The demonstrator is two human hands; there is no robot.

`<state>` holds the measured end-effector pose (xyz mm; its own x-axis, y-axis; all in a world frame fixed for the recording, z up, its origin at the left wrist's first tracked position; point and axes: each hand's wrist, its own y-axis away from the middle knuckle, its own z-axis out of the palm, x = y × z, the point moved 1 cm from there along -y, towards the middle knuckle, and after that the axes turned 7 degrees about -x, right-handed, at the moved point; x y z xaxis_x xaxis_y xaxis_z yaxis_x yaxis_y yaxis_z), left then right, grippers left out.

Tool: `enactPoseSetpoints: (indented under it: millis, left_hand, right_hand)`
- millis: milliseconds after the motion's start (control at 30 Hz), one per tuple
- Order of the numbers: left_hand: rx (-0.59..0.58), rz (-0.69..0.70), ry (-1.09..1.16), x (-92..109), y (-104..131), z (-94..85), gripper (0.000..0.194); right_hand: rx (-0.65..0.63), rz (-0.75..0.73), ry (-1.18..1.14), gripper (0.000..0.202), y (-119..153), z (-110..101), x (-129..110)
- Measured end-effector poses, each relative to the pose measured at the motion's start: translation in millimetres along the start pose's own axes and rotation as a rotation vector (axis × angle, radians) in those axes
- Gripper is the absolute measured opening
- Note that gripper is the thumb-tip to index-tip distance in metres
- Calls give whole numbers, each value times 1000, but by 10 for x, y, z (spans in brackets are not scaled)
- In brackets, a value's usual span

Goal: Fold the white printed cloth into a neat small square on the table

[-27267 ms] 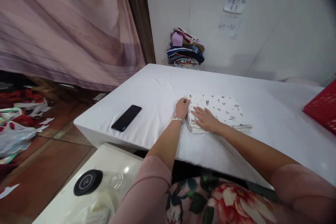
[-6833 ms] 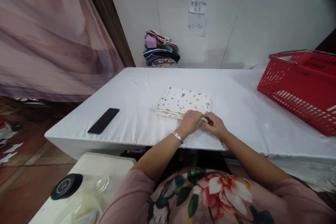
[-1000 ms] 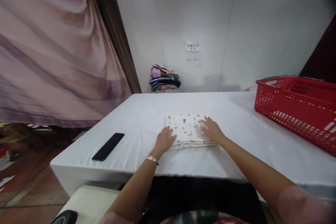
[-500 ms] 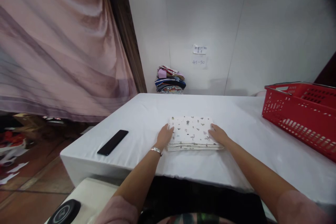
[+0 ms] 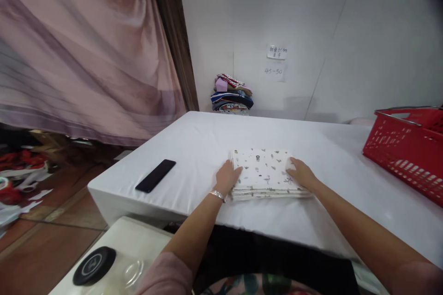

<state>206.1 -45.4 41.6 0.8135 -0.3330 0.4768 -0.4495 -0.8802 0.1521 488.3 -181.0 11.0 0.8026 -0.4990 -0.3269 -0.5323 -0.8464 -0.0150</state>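
A folded white cloth with a small printed pattern lies in several layers on the white-covered table. My left hand, with a silvery bracelet at the wrist, grips its left side, the thumb at the top edge. From the other side my right hand holds the right edge, thumb on top and the other fingers mostly hidden. The cloth stays flat between both hands, close to the table's front edge.
A black phone lies left on the table. At the right stands a red plastic basket. A stack of folded fabrics is beyond the far edge, by the wall. A round black object sits on a pale surface at lower left.
The view has turned a little, so the table, phone and basket appear shifted to the right. Both hands keep their hold on the cloth's sides, and it looks hardly moved.
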Motion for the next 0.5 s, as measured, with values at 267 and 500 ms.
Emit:
enactPoseSetpoints:
  millis: [267,500]
  left_hand:
    - [88,333,-208,396,-445,-5,60]
    - [17,264,-245,217,-633,269,68]
  right_hand:
    - [-12,-263,249,55,-255,-36,-567]
    - [-166,-190,293,61,-431,142,-474]
